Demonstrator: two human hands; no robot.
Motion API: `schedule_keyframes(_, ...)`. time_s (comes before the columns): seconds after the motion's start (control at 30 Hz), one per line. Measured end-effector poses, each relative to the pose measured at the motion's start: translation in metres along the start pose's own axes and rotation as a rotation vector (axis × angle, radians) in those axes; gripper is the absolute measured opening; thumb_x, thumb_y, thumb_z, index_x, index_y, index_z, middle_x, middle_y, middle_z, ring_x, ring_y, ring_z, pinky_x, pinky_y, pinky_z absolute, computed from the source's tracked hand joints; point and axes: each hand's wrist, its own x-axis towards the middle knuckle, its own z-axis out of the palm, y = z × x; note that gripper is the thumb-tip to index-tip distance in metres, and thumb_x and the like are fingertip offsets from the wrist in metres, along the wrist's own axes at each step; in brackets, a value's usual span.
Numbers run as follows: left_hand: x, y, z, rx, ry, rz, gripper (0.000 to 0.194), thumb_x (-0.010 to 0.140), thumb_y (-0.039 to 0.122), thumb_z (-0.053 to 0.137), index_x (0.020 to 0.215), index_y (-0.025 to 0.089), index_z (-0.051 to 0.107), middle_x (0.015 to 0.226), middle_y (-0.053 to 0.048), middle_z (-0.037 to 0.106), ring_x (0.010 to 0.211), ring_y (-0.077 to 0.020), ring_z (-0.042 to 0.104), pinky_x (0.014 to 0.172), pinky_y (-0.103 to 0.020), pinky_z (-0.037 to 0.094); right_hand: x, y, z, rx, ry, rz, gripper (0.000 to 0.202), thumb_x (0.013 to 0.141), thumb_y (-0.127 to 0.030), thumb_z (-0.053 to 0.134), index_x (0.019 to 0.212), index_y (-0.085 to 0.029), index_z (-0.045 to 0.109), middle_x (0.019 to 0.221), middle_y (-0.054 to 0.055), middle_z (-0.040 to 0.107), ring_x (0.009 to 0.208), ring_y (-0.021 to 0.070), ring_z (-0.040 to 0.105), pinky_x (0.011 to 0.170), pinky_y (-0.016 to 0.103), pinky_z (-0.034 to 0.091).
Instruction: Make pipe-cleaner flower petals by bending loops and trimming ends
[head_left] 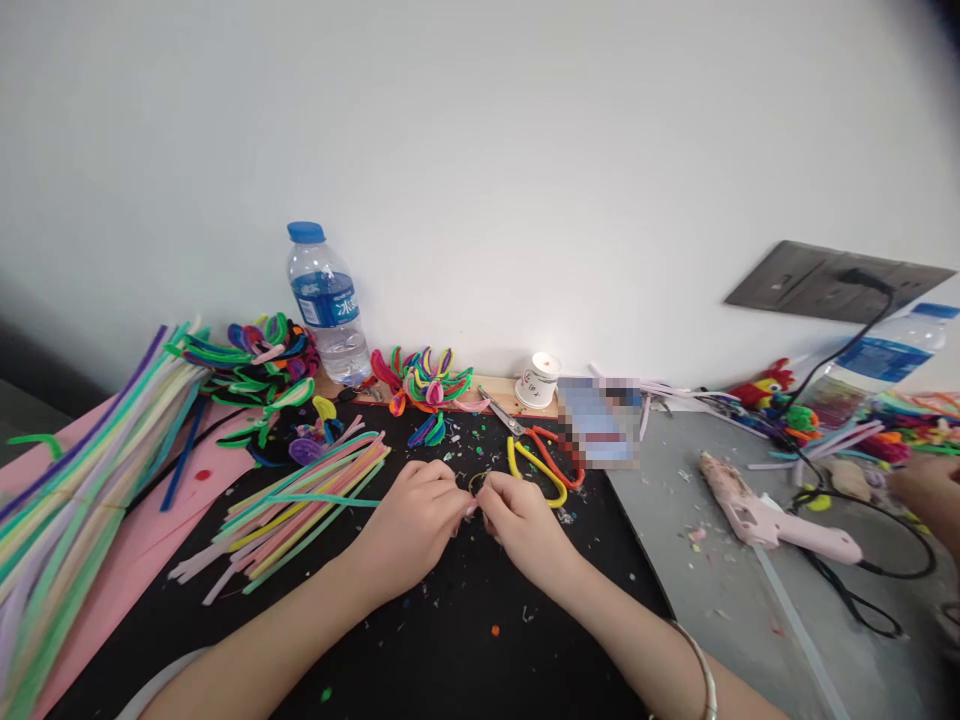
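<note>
My left hand (424, 520) and my right hand (521, 525) meet over the black work mat (450, 640), the fingertips of each pinched together. Between them shows a thin brownish loop (474, 479), like fine wire, gripped from both sides. A teal pipe cleaner (322, 498) runs up to my left hand's outer edge; whether that hand holds it cannot be seen. Left of the hands lies a loose bunch of pastel pipe cleaners (300, 530). Scissors (504, 412) with yellow and red handles lie just beyond my right hand.
A water bottle (328, 310), colourful pipe-cleaner flowers (427, 385) and a paper cup (537, 382) stand along the wall. Long pipe cleaners (82, 500) fill the left side. At right lie a corded glue gun (780, 525) and another person's hand (926, 490).
</note>
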Motion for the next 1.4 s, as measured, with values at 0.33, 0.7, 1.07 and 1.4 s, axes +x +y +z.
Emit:
schedule_keyframes(0.33, -0.002, -0.001, 0.003, -0.042, -0.002, 0.017, 0.03, 0.088, 0.012, 0.037, 0.062, 0.016, 0.051, 0.061, -0.002, 0.052, 0.072, -0.0168, 0.044, 0.064, -0.029, 0.034, 0.002, -0.002, -0.003, -0.002, -0.033, -0.033, 0.026, 0.081, -0.021, 0.039, 0.055, -0.02, 0.034, 0.05, -0.006, 0.035, 0.049, 0.009, 0.033, 0.046, 0.021, 0.025)
schedule_keyframes(0.7, 0.004, 0.004, -0.009, -0.765, -0.117, -0.231, 0.038, 0.09, 0.026, 0.039, 0.057, 0.016, 0.055, 0.069, -0.002, 0.056, 0.069, -0.0125, 0.05, 0.066, -0.024, 0.041, -0.003, -0.004, -0.008, -0.014, -0.019, -0.202, 0.028, 0.088, -0.022, 0.036, 0.06, -0.019, 0.041, 0.055, -0.004, 0.043, 0.051, 0.009, 0.038, 0.049, 0.022, 0.027)
schedule_keyframes(1.07, -0.006, 0.009, -0.005, -1.531, -0.49, -0.499, 0.046, 0.065, 0.057, 0.063, 0.046, 0.016, 0.052, 0.039, 0.004, 0.039, 0.04, -0.0087, 0.034, 0.048, -0.025, 0.03, -0.023, -0.017, -0.013, -0.204, -0.03, -0.706, 0.022, 0.085, -0.016, 0.034, 0.065, -0.022, 0.04, 0.059, 0.003, 0.048, 0.054, 0.0152, 0.043, 0.054, 0.028, 0.035)
schedule_keyframes(1.4, 0.003, 0.007, -0.004, -0.578, -0.032, -0.171, 0.035, 0.09, 0.023, 0.037, 0.06, 0.017, 0.053, 0.065, -0.002, 0.055, 0.075, -0.0157, 0.048, 0.07, -0.028, 0.039, 0.0, -0.003, -0.014, -0.078, -0.04, -0.235, 0.031, 0.089, -0.028, 0.036, 0.059, -0.019, 0.039, 0.053, -0.005, 0.041, 0.049, 0.0088, 0.036, 0.048, 0.022, 0.027)
